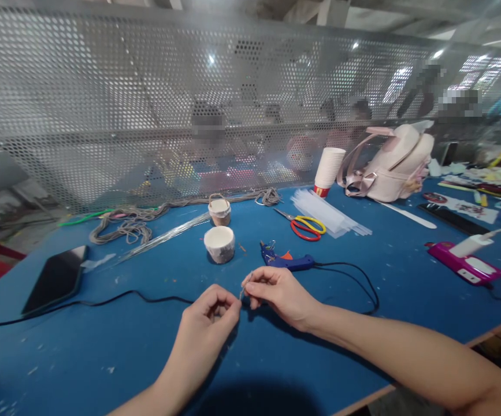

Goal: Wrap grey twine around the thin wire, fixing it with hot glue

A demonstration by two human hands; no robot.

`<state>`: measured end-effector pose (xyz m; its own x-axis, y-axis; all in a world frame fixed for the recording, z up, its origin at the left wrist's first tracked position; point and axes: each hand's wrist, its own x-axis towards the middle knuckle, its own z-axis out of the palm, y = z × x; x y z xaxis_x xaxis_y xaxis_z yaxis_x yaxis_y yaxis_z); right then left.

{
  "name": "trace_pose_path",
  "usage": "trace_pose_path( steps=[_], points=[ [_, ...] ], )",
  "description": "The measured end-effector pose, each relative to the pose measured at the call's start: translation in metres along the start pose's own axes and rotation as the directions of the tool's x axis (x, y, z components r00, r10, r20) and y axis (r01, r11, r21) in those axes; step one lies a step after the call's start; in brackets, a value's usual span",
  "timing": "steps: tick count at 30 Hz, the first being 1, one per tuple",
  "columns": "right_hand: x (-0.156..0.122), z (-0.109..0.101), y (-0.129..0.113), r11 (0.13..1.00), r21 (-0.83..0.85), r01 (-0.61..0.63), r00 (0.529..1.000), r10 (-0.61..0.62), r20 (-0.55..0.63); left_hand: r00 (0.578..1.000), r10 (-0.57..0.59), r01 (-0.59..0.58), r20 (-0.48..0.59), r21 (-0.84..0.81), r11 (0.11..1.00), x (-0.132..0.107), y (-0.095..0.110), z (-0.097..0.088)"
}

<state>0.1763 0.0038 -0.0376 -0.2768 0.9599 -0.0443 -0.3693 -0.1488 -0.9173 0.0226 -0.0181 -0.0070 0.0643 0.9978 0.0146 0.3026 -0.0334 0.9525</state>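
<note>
Both my hands are up over the blue table top [406, 271], near its front edge. My right hand [276, 294] pinches a short thin grey strand [245, 286] betw. thumb & 1st finger, shut tight on its top end. My left hand [209, 323] is curled almost closed, tips at the low end of the strand, so I think it grips it too. Wire or string? Too small to tell.

Just behind my hands lies the blue plastic glue gun [287, 261] w/ its black cord [349, 265]. Behind that sit 2 small white cups. The near round cup [219, 245] has grey wrap on its side. The far little cup [219, 212] has wrap & a loop handle on top. So I'd say 1 cup looks done & the near one has no handle yet.

Lots of loose grey rope [124, 228] lies at the back left. Red & yellow scissors [304, 225] rest by the clear sticks [328, 214].
</note>
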Motion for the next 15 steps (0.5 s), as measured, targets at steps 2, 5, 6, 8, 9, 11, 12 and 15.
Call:
trace_pose_path(
  steps=[2, 5, 6, 8, 9, 11, 12, 15],
  points=[
    [0.000, 0.000, 0.001, 1.000, 0.014, -0.001, 1.000, 0.001, -0.010, 1.000, 0.003, -0.003, 0.000, 0.011, 1.000, 0.000, 0.000, 0.001],
    [0.000, 0.000, 0.001, 1.000, 0.023, -0.011, 1.000, 0.011, -0.014, 1.000, -0.025, 0.025, 0.000, -0.004, 1.000, 0.000, 0.000, 0.002],
    [0.000, 0.000, 0.001, 1.000, 0.022, -0.016, 1.000, 0.016, -0.015, 0.999, -0.037, 0.037, -0.002, -0.009, 0.999, 0.000, 0.000, 0.002],
    [0.000, 0.000, 0.001, 1.000, 0.005, -0.017, 0.999, 0.017, -0.027, 0.999, -0.044, 0.044, 0.000, -0.014, 0.999, 0.000, 0.000, 0.002],
    [0.000, 0.000, 0.001, 1.000, -0.013, -0.014, 0.999, 0.014, -0.033, 0.999, -0.042, 0.042, 0.001, -0.016, 0.999, 0.000, 0.000, 0.003],
    [0.000, 0.001, 0.002, 0.998, -0.066, -0.006, 0.999, 0.004, -0.035, 0.999, -0.045, 0.045, 0.005, -0.015, 0.999, 0.000, -0.001, 0.003],
    [0.000, 0.001, 0.001, 0.995, -0.101, -0.006, 1.000, 0.004, -0.028, 0.998, -0.054, 0.054, 0.011, -0.016, 0.998, 0.000, -0.001, 0.003],
    [0.002, -0.005, -0.011, 0.958, -0.288, -0.004, 1.000, 0.009, 0.015, 0.994, -0.108, 0.109, 0.027, -0.033, 0.993, 0.001, -0.001, 0.000]
  ],
)
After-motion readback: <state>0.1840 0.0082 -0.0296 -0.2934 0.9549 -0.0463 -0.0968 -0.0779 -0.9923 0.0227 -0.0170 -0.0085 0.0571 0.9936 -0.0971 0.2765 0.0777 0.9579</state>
